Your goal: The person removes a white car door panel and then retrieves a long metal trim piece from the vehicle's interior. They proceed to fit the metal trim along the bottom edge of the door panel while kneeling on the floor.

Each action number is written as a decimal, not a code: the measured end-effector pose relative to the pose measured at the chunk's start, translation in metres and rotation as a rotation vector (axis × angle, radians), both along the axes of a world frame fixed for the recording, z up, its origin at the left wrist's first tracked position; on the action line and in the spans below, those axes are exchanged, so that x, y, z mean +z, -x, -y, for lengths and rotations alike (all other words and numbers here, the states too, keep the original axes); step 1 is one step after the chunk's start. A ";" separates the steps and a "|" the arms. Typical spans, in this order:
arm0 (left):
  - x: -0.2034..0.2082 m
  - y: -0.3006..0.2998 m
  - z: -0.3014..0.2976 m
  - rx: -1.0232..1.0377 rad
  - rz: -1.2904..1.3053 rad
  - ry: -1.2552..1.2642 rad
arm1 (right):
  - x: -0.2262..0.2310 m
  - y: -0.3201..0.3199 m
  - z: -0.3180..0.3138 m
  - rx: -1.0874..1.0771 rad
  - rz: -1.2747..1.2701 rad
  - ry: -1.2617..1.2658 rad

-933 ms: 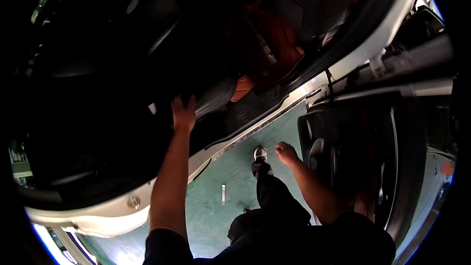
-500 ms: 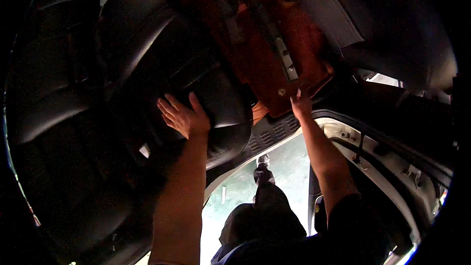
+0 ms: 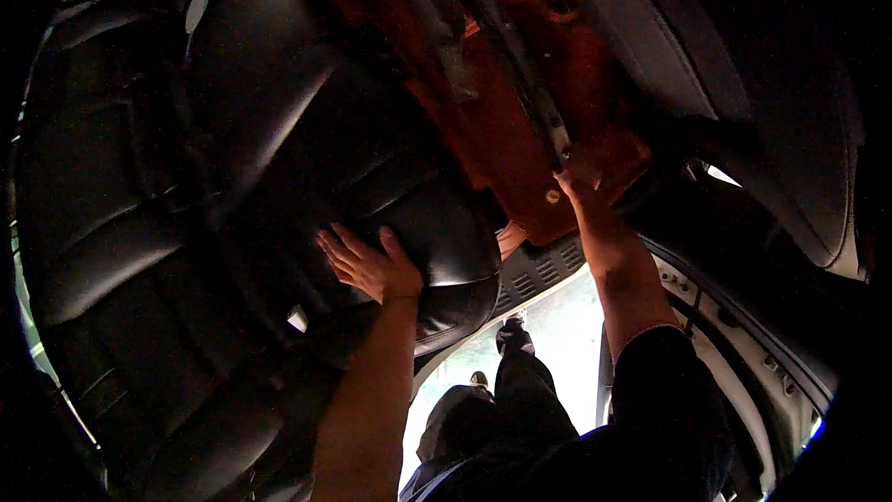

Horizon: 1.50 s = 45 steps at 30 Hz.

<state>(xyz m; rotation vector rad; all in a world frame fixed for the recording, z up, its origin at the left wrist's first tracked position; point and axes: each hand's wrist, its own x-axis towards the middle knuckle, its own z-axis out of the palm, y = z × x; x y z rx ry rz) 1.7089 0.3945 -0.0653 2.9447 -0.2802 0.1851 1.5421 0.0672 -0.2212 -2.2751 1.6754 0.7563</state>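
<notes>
My left hand (image 3: 370, 265) lies flat on the black leather seat cushion (image 3: 437, 232), fingers stretched out and thumb apart. Over the reddish-brown floor mat (image 3: 595, 102), my right hand (image 3: 580, 178) has its fingers curled closed. It is at the near end of a long, narrow dark bar (image 3: 520, 60) that runs away across the mat. Whether the fingers grip that bar, the mat or something smaller is hidden by the hand and the dim light. A round, pale fastener (image 3: 553, 196) shows on the mat just left of my right wrist.
A dark seat back (image 3: 678, 46) rises at the right. Below the mat runs a ridged door sill (image 3: 539, 271), with bright ground (image 3: 567, 330) outside. The open door frame (image 3: 743, 363) stands at lower right. A small white piece (image 3: 297, 319) sits between seat parts.
My right hand has reached farther in, to the end of the dark bar. My left hand remains flat on the seat. The whole view has shifted a little.
</notes>
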 end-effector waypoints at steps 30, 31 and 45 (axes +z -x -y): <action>-0.005 0.001 0.002 0.041 -0.016 0.074 | 0.307 0.349 -0.386 -0.765 0.982 -0.562; -0.003 0.002 0.003 0.045 -0.044 0.074 | 0.316 0.369 -0.408 -0.761 0.967 -0.530; 0.125 0.268 -0.106 -0.212 -1.807 1.777 | 0.437 0.576 -0.724 -0.613 0.859 -0.238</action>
